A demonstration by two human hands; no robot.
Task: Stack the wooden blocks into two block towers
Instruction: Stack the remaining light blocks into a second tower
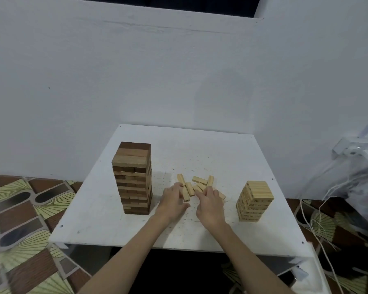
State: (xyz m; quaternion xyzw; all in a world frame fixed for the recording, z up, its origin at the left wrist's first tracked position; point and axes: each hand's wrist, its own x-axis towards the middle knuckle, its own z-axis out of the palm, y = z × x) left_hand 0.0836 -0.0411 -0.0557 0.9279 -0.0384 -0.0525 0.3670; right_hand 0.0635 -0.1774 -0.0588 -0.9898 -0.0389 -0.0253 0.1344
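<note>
A tall tower of dark and light brown blocks (134, 179) stands on the left of the white table (200, 145). A shorter tower of pale blocks (255, 201) stands on the right. Between them lies a loose pile of pale wooden blocks (200, 181). My left hand (172, 200) reaches into the pile's left side, its fingers on a block (186, 193). My right hand (210, 203) lies over the pile's right side with fingers curled onto the blocks; the blocks under it are partly hidden.
The table stands against a white wall. A patterned floor (19, 219) shows on the left. White cables (319, 219) and a plastic-wrapped bundle (361, 187) lie to the right of the table.
</note>
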